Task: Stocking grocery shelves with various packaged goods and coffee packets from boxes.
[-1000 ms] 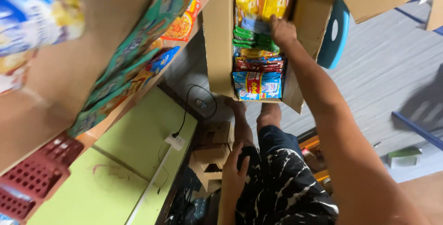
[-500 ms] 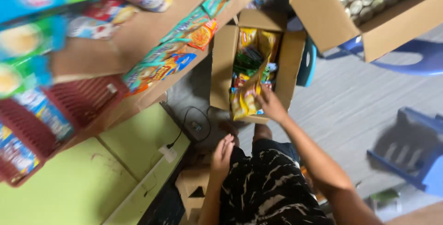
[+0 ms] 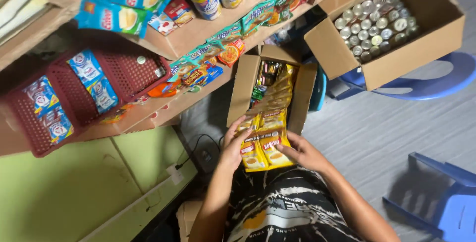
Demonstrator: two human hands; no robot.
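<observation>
Both hands are on a yellow sachet strip (image 3: 265, 145) at lower centre of the frame: left hand (image 3: 233, 145) grips its left edge with fingers curled over the top, right hand (image 3: 305, 152) pinches the lower right corner. The strip runs up into the open cardboard box (image 3: 245, 86) at centre, so it is half out, with the rest trailing inside; two hands look needed because it is long and floppy. Two columns of sachets show at the near end; the full count is hidden in the box. More packets, green and dark, sit deeper in that box and are too jumbled to count. A second open box (image 3: 396, 68) at upper right rests on a blue plastic chair (image 3: 436, 83) and holds silver-topped cans packed upright in rows, roughly two dozen. One more blue chair (image 3: 446, 197) stands at lower right. Two red mesh baskets (image 3: 74, 98) at left hold blue sachets. The wooden shelves (image 3: 198, 31) across the top carry snack packets and three visible tins, front edges facing out for picking.
</observation>
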